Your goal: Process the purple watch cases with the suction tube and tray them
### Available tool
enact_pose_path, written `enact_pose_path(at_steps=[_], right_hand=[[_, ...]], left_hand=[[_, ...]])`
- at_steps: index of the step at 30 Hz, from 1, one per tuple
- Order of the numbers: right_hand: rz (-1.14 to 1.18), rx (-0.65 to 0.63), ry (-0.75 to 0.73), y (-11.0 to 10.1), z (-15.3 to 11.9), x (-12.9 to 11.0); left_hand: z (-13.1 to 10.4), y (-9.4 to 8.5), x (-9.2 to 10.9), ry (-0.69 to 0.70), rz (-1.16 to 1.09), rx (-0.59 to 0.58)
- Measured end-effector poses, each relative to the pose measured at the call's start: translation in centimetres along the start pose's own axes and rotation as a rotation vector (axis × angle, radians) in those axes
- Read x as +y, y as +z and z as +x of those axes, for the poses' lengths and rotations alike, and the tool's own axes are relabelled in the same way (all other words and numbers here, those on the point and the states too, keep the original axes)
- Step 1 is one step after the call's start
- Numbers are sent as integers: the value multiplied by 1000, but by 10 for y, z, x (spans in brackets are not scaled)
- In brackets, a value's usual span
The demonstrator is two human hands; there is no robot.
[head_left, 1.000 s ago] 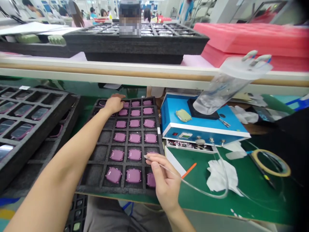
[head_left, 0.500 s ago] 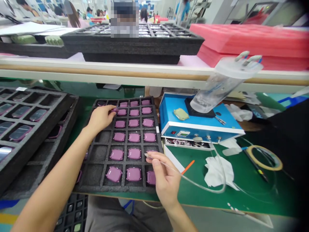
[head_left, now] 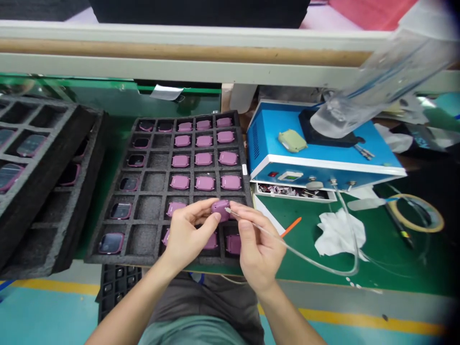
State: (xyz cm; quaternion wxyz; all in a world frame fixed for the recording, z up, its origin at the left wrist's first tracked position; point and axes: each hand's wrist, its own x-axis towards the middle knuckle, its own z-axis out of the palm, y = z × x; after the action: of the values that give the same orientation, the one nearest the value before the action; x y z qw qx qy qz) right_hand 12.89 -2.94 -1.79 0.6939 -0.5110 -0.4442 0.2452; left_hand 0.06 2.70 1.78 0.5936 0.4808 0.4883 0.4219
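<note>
Bright, even light, soft detail, wide-angle stretch, dark vignetting at right edge.

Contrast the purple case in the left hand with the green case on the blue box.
The purple case is dusky purple, while the green case is pale yellow-green. The purple case is held in the left hand, while the green case lies on the blue box. The left hand partly covers the purple case, while the green case is uncovered. Both look roughly rectangular with rounded corners.

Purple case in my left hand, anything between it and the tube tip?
Nothing visible. The tube tip in the right hand sits right at the purple case in the left hand; contact is unclear.
</note>
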Motion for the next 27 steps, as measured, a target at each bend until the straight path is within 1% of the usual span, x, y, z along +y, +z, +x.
enact_pose_path(at_steps=[4, 11, 18, 27], right_hand=[[-24, -14, -23, 0, 2, -1], [-28, -4, -7, -1, 0, 1], [-3, -1, 14, -2, -2, 2], [24, 0, -7, -2, -2, 6]], left_hand=[[-3, 0, -1, 33, 12, -7], [-3, 0, 0, 82, 41, -17], [-3, 0, 0, 104, 39, -19], [-3, -1, -2, 164, 32, -36]])
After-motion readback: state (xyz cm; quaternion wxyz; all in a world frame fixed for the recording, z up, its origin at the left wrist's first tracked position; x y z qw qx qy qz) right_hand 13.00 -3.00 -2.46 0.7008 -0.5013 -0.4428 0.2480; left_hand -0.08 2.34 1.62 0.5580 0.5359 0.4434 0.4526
